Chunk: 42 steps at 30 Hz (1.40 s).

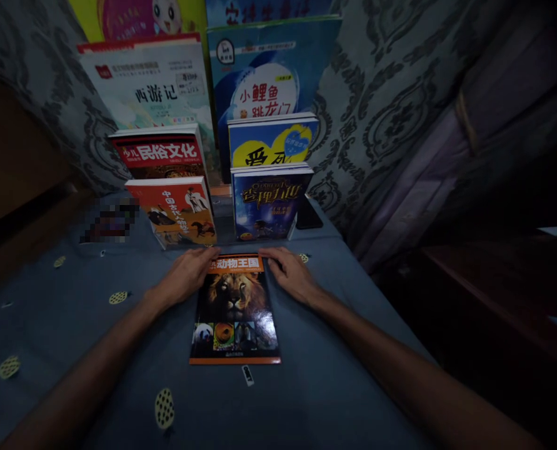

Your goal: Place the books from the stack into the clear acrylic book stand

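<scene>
A book with a lion on its cover [235,312] lies flat on a blue patterned cloth [95,325]. My left hand [184,275] rests at the book's top left corner, fingers stretched out and lying on its upper edge. My right hand [290,272] lies at the top right corner in the same way, fingers flat on the edge. Neither hand grips the book.
Behind the lion book stand rows of upright books: a red-orange one [172,212], a dark blue one [266,203], a red-titled one [159,153], a blue and yellow one [271,140], and larger ones behind. A dark phone [309,215] lies at right. Patterned curtain [391,112] behind.
</scene>
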### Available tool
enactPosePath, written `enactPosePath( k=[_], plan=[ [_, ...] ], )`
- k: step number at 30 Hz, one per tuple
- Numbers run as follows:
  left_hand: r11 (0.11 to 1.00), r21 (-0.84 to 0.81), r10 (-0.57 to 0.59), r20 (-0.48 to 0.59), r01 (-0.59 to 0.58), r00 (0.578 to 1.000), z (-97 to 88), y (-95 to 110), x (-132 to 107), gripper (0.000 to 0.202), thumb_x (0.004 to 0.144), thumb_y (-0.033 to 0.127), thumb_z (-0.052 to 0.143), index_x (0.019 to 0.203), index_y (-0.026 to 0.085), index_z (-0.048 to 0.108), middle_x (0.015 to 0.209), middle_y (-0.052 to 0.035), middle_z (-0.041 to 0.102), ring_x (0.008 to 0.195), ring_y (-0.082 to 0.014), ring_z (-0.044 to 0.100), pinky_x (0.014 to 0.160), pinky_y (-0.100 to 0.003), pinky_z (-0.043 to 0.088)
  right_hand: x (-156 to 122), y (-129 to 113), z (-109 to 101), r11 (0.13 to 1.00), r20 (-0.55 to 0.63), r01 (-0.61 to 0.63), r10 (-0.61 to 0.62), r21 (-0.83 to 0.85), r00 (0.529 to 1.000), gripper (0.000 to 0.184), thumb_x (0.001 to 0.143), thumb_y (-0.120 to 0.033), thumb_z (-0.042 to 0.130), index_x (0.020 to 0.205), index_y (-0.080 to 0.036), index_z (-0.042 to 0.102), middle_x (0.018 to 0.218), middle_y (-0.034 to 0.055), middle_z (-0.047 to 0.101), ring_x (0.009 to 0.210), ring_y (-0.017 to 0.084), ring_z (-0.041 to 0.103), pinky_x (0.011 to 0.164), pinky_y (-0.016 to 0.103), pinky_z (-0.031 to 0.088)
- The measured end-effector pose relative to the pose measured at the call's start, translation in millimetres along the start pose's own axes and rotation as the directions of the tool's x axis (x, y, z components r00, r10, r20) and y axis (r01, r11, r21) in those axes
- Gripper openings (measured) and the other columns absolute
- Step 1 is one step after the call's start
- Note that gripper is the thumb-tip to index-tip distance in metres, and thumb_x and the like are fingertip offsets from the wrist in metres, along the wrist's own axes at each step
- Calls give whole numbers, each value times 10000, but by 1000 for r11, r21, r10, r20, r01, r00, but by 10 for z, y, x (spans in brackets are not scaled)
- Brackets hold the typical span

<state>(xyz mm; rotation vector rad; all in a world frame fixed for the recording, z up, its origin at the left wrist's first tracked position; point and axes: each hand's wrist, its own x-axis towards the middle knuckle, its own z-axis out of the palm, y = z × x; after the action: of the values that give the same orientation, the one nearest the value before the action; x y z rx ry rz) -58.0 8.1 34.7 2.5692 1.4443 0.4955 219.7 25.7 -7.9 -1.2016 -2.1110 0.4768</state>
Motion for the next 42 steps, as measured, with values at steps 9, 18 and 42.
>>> enactPosePath(
  k=[9, 18, 42],
  plan=[
    [940, -314, -104, 114, 135, 988, -151, -224, 181, 463, 947, 289, 389, 1359, 109, 499, 1126, -99, 752, 1045, -229, 687, 948, -373, 506, 2, 22, -6, 1000, -4, 2, -2, 16, 1000, 395, 899, -118, 458, 1209, -219, 681, 1134, 77, 717, 1053, 232, 648, 961, 426, 506],
    [999, -23, 31, 59, -29, 998, -82, -64, 110, 403, 974, 266, 361, 1281, 186, 610, 1175, -95, 709, 1054, -234, 647, 965, -377, 480, 4, 15, -11, 1000, 1, -2, 2, 15, 1000, 398, 891, -106, 471, 1217, -213, 674, 1124, 76, 720, 1029, 229, 651, 950, 420, 507],
    [968, 47, 244, 59, -247, 968, 301, 353, 456, 391, 995, 176, 370, 1343, 164, 548, 1085, -112, 698, 1035, -238, 628, 913, -363, 480, 14, 11, -7, 991, -22, -31, 34, 129, 999, 482, 883, -129, 450, 1360, -169, 505, 1141, 80, 754, 1167, 239, 640, 1041, 476, 458]
  ],
)
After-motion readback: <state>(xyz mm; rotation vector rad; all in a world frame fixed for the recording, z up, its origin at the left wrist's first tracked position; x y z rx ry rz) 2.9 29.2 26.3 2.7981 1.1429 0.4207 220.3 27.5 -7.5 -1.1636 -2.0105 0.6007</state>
